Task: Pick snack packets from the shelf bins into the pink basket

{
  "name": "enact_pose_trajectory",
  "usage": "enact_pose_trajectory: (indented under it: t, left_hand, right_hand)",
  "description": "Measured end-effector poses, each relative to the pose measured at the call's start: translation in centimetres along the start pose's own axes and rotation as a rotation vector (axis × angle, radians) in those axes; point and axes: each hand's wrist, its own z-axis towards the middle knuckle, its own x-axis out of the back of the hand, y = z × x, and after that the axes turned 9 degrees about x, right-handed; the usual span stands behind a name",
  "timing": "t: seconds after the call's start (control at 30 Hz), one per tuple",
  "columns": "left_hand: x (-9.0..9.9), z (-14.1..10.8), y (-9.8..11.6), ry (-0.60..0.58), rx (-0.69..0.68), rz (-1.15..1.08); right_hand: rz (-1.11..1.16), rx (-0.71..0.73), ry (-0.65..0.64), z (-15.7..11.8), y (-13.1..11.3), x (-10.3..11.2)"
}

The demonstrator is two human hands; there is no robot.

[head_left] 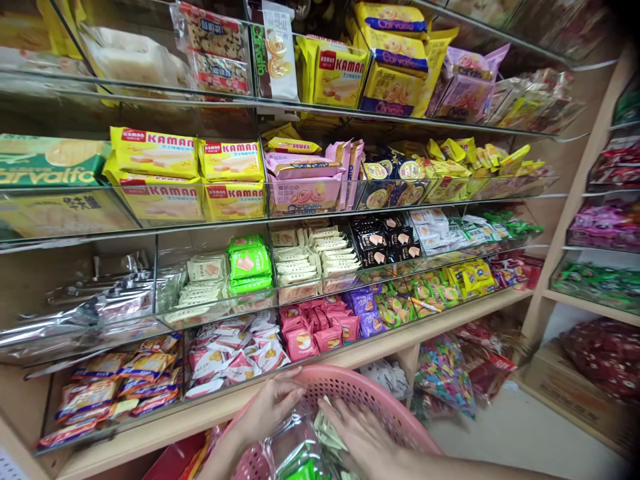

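Observation:
A pink perforated plastic basket (395, 400) stands low in front of me, partly cut off by the bottom edge. My left hand (273, 403) is at its left side, fingers loosely bent and apart near the rim, holding nothing that I can see. Inside the basket my right hand (363, 433) lies with stretched fingers over pale green wrapped snack packets (327, 430), touching them. Between the hands is a clear plastic wrapping (295, 437), with bright green packets (305, 470) below it. My right thumb is hidden.
Tiered shelves with clear dividers hold wrapped snacks: yellow wafer packs (155, 157), pink packets (320, 327), white-and-pink packets (235, 350) and orange-blue packets (120, 373). The wooden shelf edge (200, 420) runs just behind the basket. A cardboard box (575, 393) stands on the floor at right.

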Motion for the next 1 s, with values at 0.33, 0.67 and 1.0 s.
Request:
enact_pose_trajectory:
  t: [0.33,0.67,1.0]
  left_hand:
    - [0.0,0.0,-0.1,-0.013,0.066,0.046]
    - [0.0,0.0,-0.1,-0.035,0.033,-0.009]
    - [-0.2,-0.1,-0.1,0.015,0.022,-0.01]
  right_hand:
    - [-0.045,-0.006,-0.026,0.7,0.6,-1.6]
    - [0.014,0.117,0.148,-1.8,-0.5,5.0]
    - [-0.187,0.346,0.84,-1.6,-3.8,21.4]
